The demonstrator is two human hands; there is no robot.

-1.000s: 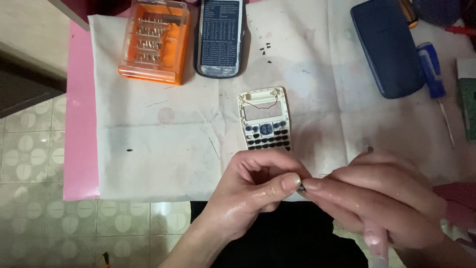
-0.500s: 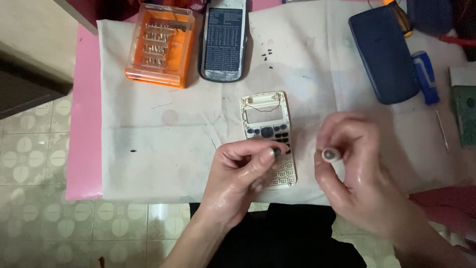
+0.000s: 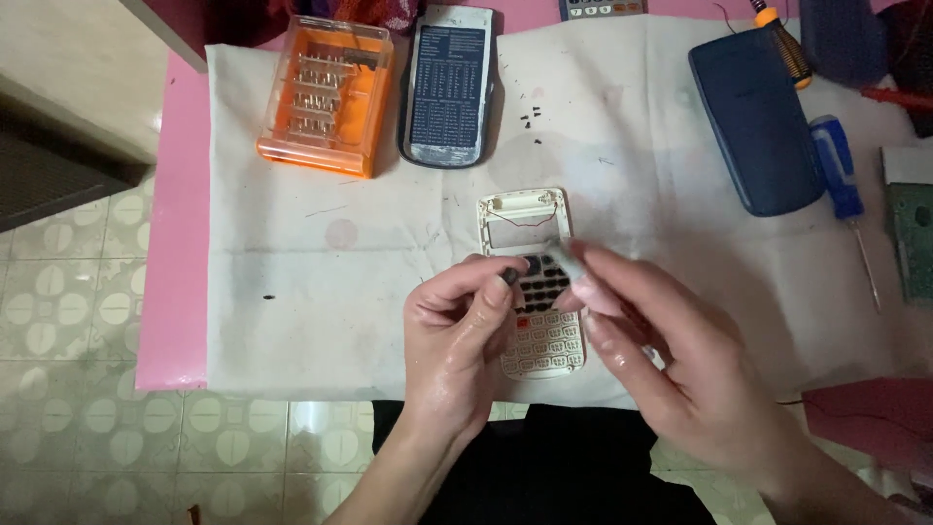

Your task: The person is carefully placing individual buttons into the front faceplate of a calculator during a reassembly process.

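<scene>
- Left hand (image 3: 457, 331) is pinching a small dark part (image 3: 509, 276) between thumb and forefinger, other fingers curled in; part looks like a button or rubber pad, too small to tell.
- Right hand (image 3: 671, 360) is gripping a slim grey tool (image 3: 564, 255) at its fingertips, tip blurred, angling toward the left fingertips.
- Both hands are hovering just over the opened calculator front (image 3: 533, 282), which is lying face up on the white cloth (image 3: 321, 292); display window empty, thin red wire showing at the top, dark keys in the middle rows, pale keys below.
- Step, by my read: working a small part of the keypad with the tool, mid-disassembly or refit; cannot tell which.
- Next move is calling for a steady pinch and fine tip alignment; part is tiny and could drop onto the cloth.
- Around: orange bit case (image 3: 326, 95) and dark calculator back shell (image 3: 449, 86) at the far edge, loose black screws (image 3: 530, 117) just right of the shell, blue cover (image 3: 756, 122), blue screwdriver (image 3: 838, 185), green circuit board (image 3: 912, 241) at the right edge.
- In the way: the hands themselves are hiding most of the keypad; nothing else is crowding the calculator.
</scene>
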